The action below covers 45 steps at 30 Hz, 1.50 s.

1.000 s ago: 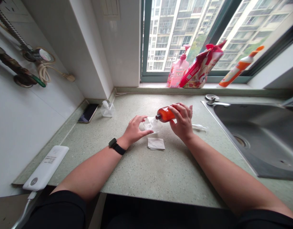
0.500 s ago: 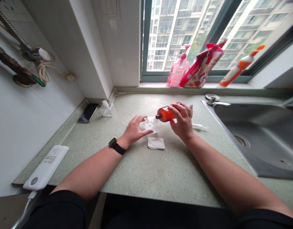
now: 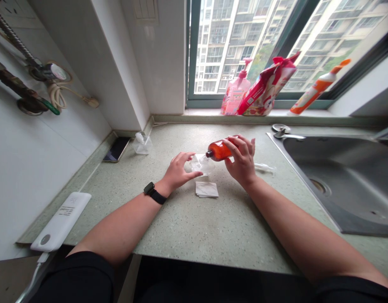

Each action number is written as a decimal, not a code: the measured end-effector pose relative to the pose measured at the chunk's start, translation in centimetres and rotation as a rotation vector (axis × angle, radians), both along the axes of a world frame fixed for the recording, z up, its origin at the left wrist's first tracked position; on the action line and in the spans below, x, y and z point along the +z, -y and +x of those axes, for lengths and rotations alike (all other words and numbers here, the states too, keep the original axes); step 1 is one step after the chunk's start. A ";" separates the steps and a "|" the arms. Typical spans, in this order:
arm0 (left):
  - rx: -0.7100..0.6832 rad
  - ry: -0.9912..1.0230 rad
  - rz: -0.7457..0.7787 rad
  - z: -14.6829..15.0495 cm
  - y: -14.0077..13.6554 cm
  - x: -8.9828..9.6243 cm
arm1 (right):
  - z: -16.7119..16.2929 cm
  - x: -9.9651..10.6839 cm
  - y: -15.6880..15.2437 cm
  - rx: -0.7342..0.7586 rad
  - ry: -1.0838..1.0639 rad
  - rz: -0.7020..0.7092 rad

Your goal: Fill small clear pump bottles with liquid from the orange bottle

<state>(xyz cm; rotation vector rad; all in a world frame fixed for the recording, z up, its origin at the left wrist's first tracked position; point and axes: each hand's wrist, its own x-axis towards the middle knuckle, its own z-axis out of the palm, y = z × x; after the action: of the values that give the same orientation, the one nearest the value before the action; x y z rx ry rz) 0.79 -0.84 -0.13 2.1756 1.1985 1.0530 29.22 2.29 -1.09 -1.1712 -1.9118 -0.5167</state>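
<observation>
My right hand (image 3: 242, 162) is wrapped round an amber bottle (image 3: 219, 150), tipped almost level with its uncapped dark neck pointing left. Under that neck stands a clear plastic container (image 3: 200, 165) on the counter; something transparent at its top by the bottle mouth is hard to make out. My left hand (image 3: 180, 169), a black watch at its wrist, grips the container's left side between thumb and fingers. A folded white tissue (image 3: 207, 189) lies just in front of it. Right of my right hand rests a clear-and-white pump top (image 3: 265, 168).
Farther left on the speckled counter (image 3: 181, 227) are a small clear box (image 3: 142, 144), a phone (image 3: 117, 149) and a white power bank (image 3: 61, 221) with a cable. A steel sink (image 3: 339, 181) lies right. Bottles and a red bag (image 3: 266, 86) line the windowsill.
</observation>
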 end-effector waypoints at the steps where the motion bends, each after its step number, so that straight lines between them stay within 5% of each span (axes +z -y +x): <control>1: 0.000 -0.002 -0.004 0.0 0.0 0.0 | 0.0 0.0 0.0 0.002 -0.002 0.001; 45: -0.006 0.002 0.027 0.0 -0.2 -0.2 | 0.1 0.0 0.0 0.005 -0.004 0.002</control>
<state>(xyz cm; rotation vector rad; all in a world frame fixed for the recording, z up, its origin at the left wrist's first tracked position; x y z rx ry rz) 0.76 -0.68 -0.31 2.1971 1.1826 1.0740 29.28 2.34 -1.08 -1.1647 -1.9101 -0.5133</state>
